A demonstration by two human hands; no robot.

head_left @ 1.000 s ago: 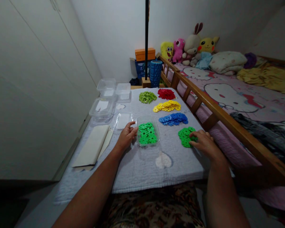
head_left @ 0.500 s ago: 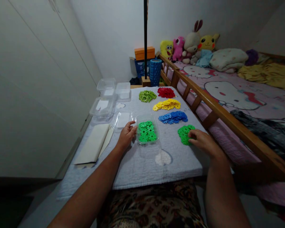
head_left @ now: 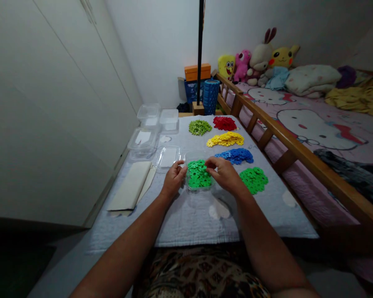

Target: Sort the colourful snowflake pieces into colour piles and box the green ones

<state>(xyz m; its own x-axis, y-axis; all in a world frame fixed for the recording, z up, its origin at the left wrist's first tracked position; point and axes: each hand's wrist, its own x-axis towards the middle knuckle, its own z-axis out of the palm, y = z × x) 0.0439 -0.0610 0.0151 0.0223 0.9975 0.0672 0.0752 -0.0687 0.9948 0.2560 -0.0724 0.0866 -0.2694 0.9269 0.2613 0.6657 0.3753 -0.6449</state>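
A clear plastic box [head_left: 197, 189] stands in the middle of the table, holding bright green flower-shaped plastic pieces [head_left: 198, 174]. My left hand [head_left: 174, 177] grips its left side between thumb and fingers. Over the box's right part is my right hand [head_left: 221, 170], fingers pinched together at a green piece among those inside; the fingertips partly hide it. To the right of that hand lies a loose pile of the same green pieces [head_left: 255, 180]. Just left of the box rests a clear plastic lid [head_left: 168, 158].
Piles of blue [head_left: 236, 156], yellow [head_left: 225, 139], red [head_left: 224, 123] and light green pieces [head_left: 199, 127] lie farther back. Clear boxes [head_left: 143, 140] stand at back left, near a folded cream sheet [head_left: 129, 186]. A wooden bed rail [head_left: 270, 118] borders the right side.
My right hand has moved left from the loose green pile to above the box. My left hand stays at the box's left side. The view has shifted slightly.
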